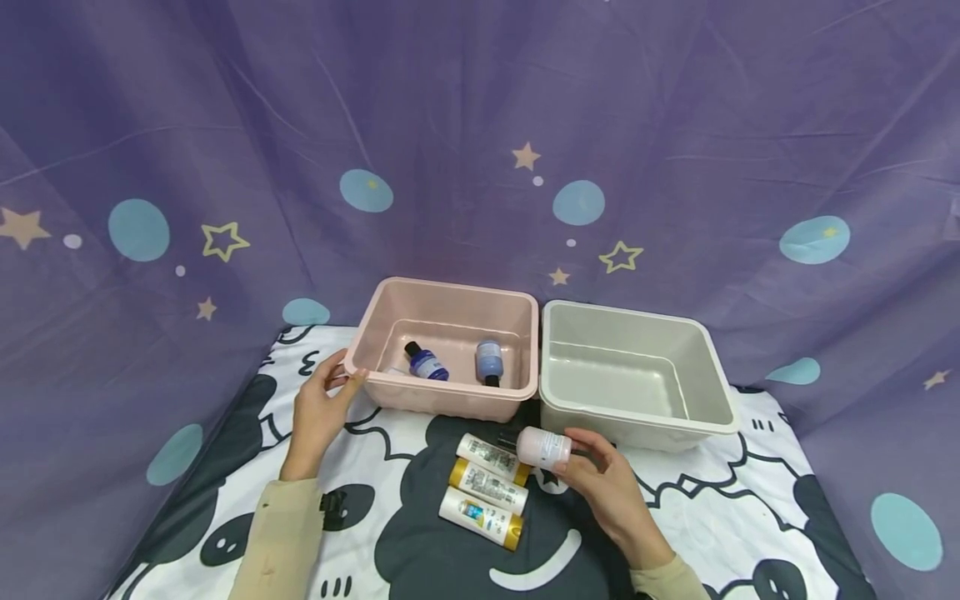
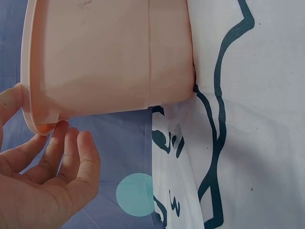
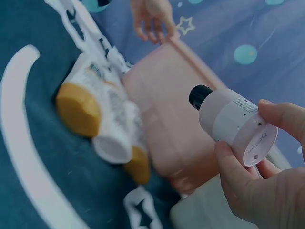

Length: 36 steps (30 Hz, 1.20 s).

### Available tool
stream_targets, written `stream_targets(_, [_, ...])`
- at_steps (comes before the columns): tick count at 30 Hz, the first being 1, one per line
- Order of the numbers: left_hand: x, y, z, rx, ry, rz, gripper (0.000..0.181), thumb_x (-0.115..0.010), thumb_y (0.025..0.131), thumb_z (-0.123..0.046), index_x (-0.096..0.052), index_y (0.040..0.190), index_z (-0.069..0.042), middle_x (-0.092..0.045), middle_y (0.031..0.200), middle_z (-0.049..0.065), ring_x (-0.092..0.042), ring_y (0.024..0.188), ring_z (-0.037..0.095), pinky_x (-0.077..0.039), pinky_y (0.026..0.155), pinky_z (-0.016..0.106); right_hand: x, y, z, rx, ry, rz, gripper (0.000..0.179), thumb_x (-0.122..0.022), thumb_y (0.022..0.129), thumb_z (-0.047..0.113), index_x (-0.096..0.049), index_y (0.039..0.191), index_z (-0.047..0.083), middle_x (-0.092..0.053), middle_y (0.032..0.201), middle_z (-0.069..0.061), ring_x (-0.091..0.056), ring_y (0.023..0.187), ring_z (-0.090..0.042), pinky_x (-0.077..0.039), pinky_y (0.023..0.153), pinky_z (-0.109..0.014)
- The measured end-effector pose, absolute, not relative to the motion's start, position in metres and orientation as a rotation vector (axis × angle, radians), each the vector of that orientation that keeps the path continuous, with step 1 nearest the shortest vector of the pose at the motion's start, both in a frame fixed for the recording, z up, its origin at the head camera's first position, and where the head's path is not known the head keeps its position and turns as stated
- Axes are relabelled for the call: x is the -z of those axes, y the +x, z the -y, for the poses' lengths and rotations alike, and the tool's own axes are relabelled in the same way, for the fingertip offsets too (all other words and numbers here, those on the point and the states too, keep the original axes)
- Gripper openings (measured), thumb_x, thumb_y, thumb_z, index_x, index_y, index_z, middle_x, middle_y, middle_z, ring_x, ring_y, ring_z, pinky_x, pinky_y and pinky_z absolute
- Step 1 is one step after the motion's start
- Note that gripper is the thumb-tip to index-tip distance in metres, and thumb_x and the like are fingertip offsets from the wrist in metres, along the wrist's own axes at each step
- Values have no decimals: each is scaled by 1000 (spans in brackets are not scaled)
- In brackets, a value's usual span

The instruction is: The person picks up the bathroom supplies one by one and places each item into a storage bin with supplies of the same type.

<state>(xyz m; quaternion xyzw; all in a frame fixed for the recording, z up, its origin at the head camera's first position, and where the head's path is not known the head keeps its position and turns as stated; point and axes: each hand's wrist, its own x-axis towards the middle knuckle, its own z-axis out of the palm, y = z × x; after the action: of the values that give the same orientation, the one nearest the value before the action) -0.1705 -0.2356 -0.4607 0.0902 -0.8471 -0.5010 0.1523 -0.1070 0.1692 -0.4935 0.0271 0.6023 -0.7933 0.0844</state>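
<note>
My left hand (image 1: 321, 414) grips the near left corner of the pink bin's rim (image 1: 442, 383); in the left wrist view the thumb is on the rim and the fingertips (image 2: 60, 125) are beneath it. Inside the bin lie a dark blue bottle (image 1: 429, 365) and a light blue bottle (image 1: 490, 360), both with black caps. My right hand (image 1: 607, 492) holds a pale pink bottle (image 1: 543, 448) between thumb and fingers, its black cap (image 3: 200, 97) pointing toward the pink bin. Below it, several white tubes with yellow caps, among them the nearest tube (image 1: 480, 517), lie side by side.
A grey-white bin (image 1: 637, 421) stands right beside the pink one, with no objects visible inside. Both are on a black-and-white cartoon cloth (image 1: 697, 525). A purple curtain (image 1: 450, 125) with stars and dots hangs behind them.
</note>
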Motion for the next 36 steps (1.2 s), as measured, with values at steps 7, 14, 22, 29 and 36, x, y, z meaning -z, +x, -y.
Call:
stream_targets(7, [463, -171, 236, 1443, 270, 2429, 68, -66, 95, -50, -49, 148, -12, -61, 134, 15, -60, 114, 29, -49, 89, 45, 466, -106, -168, 2339, -90, -1846, 63, -69, 83, -13, -41, 140, -13, -43, 129, -22, -64, 106, -24, -55, 83, -31])
stream_targets(14, [462, -171, 236, 1456, 246, 2413, 66, -66, 96, -46, -49, 148, -9, -59, 135, 19, -60, 115, 33, -48, 92, 50, 444, -117, -169, 2313, -231, -1884, 59, -67, 87, -12, -40, 140, -13, -45, 129, -21, -63, 111, -24, -54, 87, -31])
stream_targets(22, [462, -171, 236, 1461, 248, 2407, 64, -67, 97, -41, -48, 148, -8, -59, 136, 20, -59, 116, 34, -48, 94, 51, 413, -149, -164, 2379, -330, -1838, 53, -65, 89, -13, -46, 138, -8, -46, 129, -17, -62, 110, -22, -55, 88, -33])
stream_targets(29, [464, -170, 237, 1455, 267, 2421, 67, -66, 96, -46, -49, 148, -9, -60, 135, 18, -60, 114, 32, -48, 92, 49, 382, -185, -149, 2371, -303, -1808, 57, -68, 91, -6, -43, 142, -8, -43, 133, -17, -59, 110, -23, -52, 94, -35])
stream_targets(36, [462, -170, 236, 1464, 262, 2416, 67, -67, 96, -46, -48, 149, -10, -59, 136, 18, -59, 116, 33, -48, 92, 49, 367, -230, -130, 2328, -285, -1811, 51, -67, 92, -3, -48, 139, -4, -44, 128, -17, -58, 110, -26, -52, 94, -35])
